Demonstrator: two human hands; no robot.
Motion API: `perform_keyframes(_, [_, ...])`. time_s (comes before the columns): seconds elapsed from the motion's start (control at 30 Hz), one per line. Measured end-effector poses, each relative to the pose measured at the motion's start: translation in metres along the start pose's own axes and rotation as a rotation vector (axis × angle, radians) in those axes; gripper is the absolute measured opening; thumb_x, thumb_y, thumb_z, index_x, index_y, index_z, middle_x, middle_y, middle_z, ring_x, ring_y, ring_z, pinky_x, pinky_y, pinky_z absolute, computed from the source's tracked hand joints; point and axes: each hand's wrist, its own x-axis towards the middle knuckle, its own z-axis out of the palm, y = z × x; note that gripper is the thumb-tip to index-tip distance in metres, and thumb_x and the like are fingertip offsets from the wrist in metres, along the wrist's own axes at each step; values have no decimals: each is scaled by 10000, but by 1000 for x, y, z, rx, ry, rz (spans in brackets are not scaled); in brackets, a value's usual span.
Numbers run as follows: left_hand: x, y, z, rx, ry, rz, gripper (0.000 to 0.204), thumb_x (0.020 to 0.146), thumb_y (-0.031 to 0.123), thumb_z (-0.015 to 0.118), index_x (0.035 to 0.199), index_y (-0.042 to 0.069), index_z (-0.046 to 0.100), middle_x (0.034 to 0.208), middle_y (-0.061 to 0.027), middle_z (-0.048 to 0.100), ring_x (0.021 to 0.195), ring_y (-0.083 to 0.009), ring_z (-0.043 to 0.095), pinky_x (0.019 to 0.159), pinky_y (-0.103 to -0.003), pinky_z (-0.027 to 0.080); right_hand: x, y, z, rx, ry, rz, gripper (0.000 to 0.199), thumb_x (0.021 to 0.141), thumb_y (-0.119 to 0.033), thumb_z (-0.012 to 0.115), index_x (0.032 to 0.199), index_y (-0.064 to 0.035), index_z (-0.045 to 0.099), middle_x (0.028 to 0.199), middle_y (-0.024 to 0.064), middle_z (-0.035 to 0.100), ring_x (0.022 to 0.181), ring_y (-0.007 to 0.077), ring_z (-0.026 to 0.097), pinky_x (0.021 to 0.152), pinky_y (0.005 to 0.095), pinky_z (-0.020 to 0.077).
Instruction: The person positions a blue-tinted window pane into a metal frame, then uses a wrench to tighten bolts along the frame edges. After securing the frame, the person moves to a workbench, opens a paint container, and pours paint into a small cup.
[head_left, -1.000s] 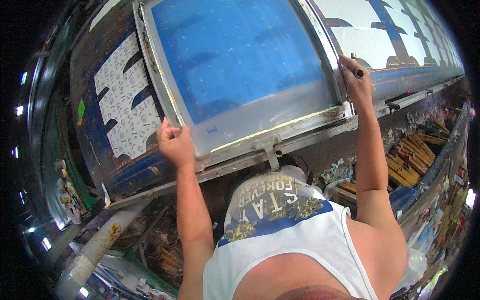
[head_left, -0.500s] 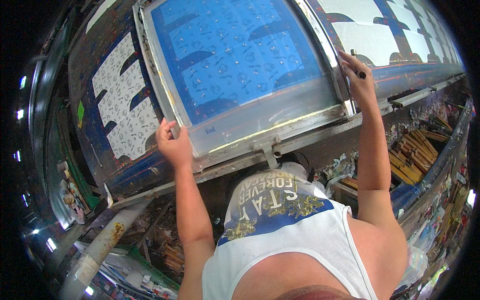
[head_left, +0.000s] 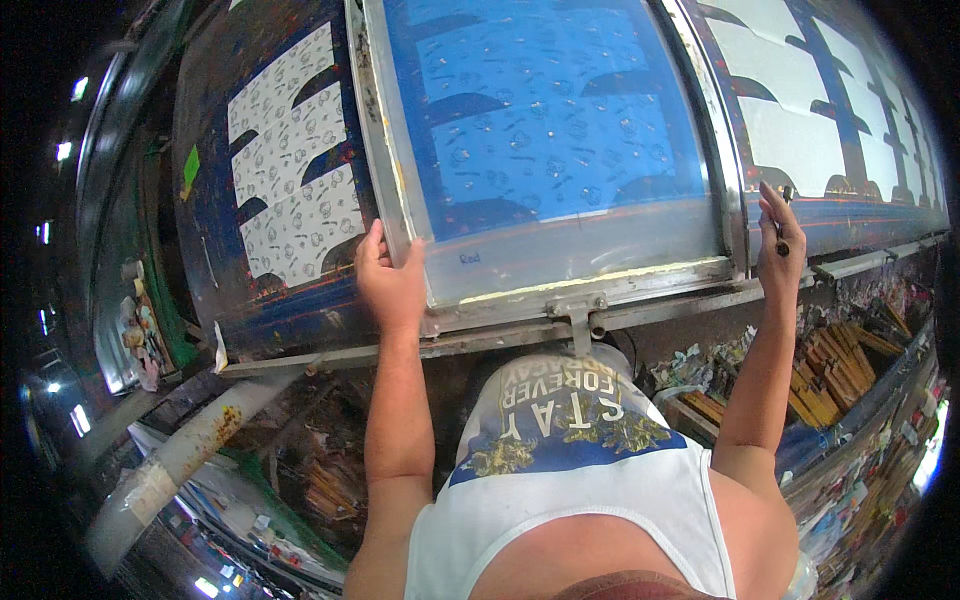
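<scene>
A metal-framed printing screen (head_left: pixel 385 130) with see-through blue mesh (head_left: pixel 555 150) lies over the long table, covering pale patterned pieces that show through it. My left hand (head_left: pixel 393 288) grips the frame's left rail near its near corner, fingers on the outer side and thumb across the top. Just outside the frame's near right corner is my right hand (head_left: pixel 783 238). Its fingers close around a short dark rod (head_left: pixel 783 248), whose two ends poke out; the rest is hidden in the palm. A small metal bracket (head_left: pixel 575 312) juts from the middle of the frame's near rail.
Left of the frame lies a white printed cut piece (head_left: pixel 298 165); more white pieces (head_left: pixel 795 130) lie to the right. A metal rail (head_left: pixel 290 365) runs along the table's near edge. Below it are a rusty pipe (head_left: pixel 190 440) and stacked wooden slats (head_left: pixel 830 375) among scraps.
The whole view has swung, so the table and screen appear farther right. My right hand has come down toward the frame's near corner, still with the rod. My left hand stays at the left rail.
</scene>
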Motion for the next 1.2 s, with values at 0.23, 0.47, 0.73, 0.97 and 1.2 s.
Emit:
perform_keyframes(0.23, [0, -8, 1, -54, 17, 7, 587, 838, 28, 860, 1399, 28, 688, 1259, -110, 679, 987, -201, 704, 843, -339, 596, -5, -8, 13, -34, -43, 17, 477, 1037, 84, 553, 1462, -75, 703, 1402, 164, 746, 1291, 283, 714, 1117, 428, 543])
perform_keyframes(0.47, [6, -18, 0, 27, 19, 96, 524, 861, 6, 849, 1366, 9, 706, 1294, -119, 708, 1090, -195, 713, 893, -325, 575, -12, -22, 24, 6, -42, 55, 484, 1030, 87, 542, 1459, -69, 703, 1379, 167, 751, 1261, 280, 725, 1061, 415, 576])
perform_keyframes(0.73, [2, -21, -6, -125, -21, 80, 523, 860, -4, 827, 1367, 10, 700, 1500, -163, 647, 1244, -277, 692, 954, -375, 593, -11, -29, 27, -27, 26, 15, 503, 1044, 105, 509, 1483, -72, 680, 1401, 181, 728, 1270, 282, 717, 1064, 409, 578])
perform_keyframes(0.97, [3, -8, -13, -180, -57, 118, 510, 874, -52, 795, 1372, -16, 688, 1506, -175, 631, 1247, -267, 702, 983, -369, 613, -30, -64, 15, 39, 242, 56, 566, 1111, 4, 499, 1644, -184, 511, 1416, 159, 717, 1098, 197, 740, 851, 326, 629])
perform_keyframes(1.2, [11, -9, -36, -191, -58, 246, 486, 876, -44, 806, 1350, -17, 701, 1511, -176, 630, 1248, -264, 695, 947, -349, 618, -79, -89, 1, -61, 429, 90, 701, 1101, -66, 578, 1733, -52, 275, 1079, 128, 743, 822, 130, 699, 722, 292, 584])
